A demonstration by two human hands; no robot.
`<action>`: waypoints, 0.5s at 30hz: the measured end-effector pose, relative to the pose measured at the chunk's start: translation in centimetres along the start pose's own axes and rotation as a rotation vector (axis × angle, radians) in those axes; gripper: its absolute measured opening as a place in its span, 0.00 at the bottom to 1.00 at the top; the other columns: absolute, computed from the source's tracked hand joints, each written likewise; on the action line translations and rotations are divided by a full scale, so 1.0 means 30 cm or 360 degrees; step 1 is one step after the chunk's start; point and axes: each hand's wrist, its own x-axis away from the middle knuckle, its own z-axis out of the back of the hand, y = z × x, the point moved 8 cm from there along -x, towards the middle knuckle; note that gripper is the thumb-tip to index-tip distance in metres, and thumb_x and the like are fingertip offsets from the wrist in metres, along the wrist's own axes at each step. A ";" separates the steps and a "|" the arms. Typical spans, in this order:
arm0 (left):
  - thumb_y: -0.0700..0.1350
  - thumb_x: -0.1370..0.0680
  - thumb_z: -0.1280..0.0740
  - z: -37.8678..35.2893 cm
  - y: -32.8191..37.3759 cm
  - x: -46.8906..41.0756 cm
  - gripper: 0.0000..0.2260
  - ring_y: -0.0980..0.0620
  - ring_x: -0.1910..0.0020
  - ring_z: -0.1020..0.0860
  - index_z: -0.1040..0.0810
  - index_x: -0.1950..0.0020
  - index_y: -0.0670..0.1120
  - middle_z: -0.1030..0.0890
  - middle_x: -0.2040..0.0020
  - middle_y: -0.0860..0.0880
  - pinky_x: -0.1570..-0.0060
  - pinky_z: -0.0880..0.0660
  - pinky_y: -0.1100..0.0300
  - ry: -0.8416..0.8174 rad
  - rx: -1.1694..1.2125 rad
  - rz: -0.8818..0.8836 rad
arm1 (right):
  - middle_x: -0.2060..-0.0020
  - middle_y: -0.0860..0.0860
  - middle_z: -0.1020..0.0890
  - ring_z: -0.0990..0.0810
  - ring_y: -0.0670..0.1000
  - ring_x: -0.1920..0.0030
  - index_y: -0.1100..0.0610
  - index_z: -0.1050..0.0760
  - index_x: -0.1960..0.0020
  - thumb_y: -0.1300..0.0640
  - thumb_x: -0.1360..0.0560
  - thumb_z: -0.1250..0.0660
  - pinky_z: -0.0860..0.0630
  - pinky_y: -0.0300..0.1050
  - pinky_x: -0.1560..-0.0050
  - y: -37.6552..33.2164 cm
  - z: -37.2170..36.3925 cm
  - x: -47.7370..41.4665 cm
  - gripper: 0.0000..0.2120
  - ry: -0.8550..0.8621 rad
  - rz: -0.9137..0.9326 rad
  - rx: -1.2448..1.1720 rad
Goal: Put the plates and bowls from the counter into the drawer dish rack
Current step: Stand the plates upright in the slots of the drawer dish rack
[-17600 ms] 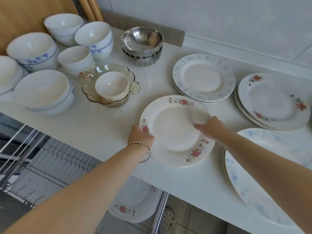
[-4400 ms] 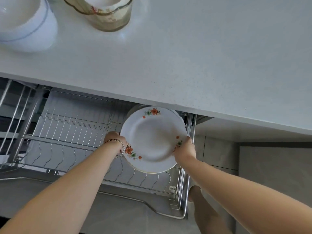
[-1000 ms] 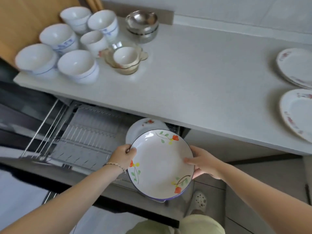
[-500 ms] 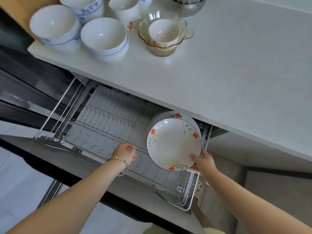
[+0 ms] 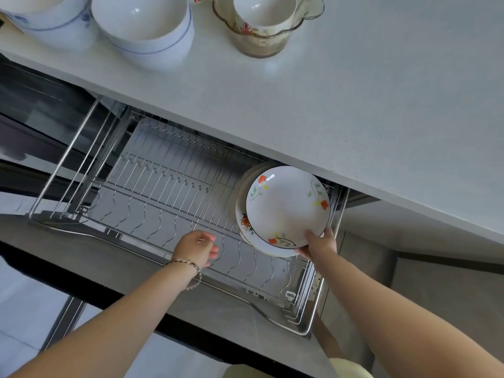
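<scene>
Flowered plate [image 5: 287, 207], dark-rimmed, orange blooms. It stands on edge and tilted at the right end of the drawer dish rack [image 5: 163, 192], face toward the camera. Just behind it, in the same end of the rack, are other plates [image 5: 242, 214]; one shows a red flower on its rim.

Right grip [image 5: 319, 241] pinches the plate's lower rim, thumb on the face and fingers behind.

Left grip [image 5: 197, 248] holds nothing. Its fingers are loosely curled over the rack's front wires, left of the plate and apart from it. Bracelet [image 5: 188, 264] on that wrist.

The counter [image 5: 354, 91] runs above the rack and hides its back edge. Above the rack's left half stand a blue-lined white bowl [image 5: 144, 25] and a second bowl [image 5: 46, 15], cut off by the frame. Above mid-rack is a scalloped glass bowl [image 5: 272, 42] with a small white bowl [image 5: 263, 9] inside.
</scene>
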 end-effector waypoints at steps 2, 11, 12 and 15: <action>0.37 0.20 0.43 -0.003 -0.002 -0.001 0.08 0.55 0.65 0.24 0.25 0.49 0.42 0.23 0.63 0.49 0.63 0.27 0.62 -0.0002 -0.0006 0.0005 | 0.43 0.56 0.27 0.21 0.65 0.51 0.55 0.36 0.32 0.65 0.23 0.42 0.23 0.40 0.81 -0.002 -0.004 -0.001 0.20 0.0042 0.0059 0.0184; 0.36 0.20 0.43 -0.041 -0.033 0.043 0.07 0.53 0.66 0.24 0.26 0.50 0.41 0.23 0.63 0.47 0.64 0.27 0.62 -0.0016 0.0004 0.0082 | 0.61 0.61 0.19 0.18 0.59 0.65 0.62 0.37 0.44 0.58 0.23 0.42 0.18 0.58 0.53 -0.011 0.012 -0.023 0.10 0.0244 0.0184 0.0906; 0.36 0.20 0.43 -0.048 -0.034 0.050 0.07 0.53 0.66 0.24 0.25 0.52 0.42 0.23 0.63 0.47 0.64 0.27 0.62 -0.0028 -0.0026 0.0081 | 0.59 0.62 0.18 0.17 0.59 0.64 0.64 0.35 0.45 0.57 0.23 0.43 0.18 0.53 0.55 -0.011 0.026 -0.014 0.12 0.0235 0.0151 0.0964; 0.35 0.20 0.46 -0.078 -0.006 0.079 0.10 0.53 0.67 0.25 0.26 0.55 0.43 0.24 0.65 0.48 0.67 0.30 0.62 -0.0043 -0.0186 0.0039 | 0.69 0.59 0.22 0.24 0.53 0.74 0.66 0.31 0.56 0.60 0.21 0.43 0.23 0.40 0.70 -0.001 0.060 0.053 0.10 -0.0038 -0.0083 0.1265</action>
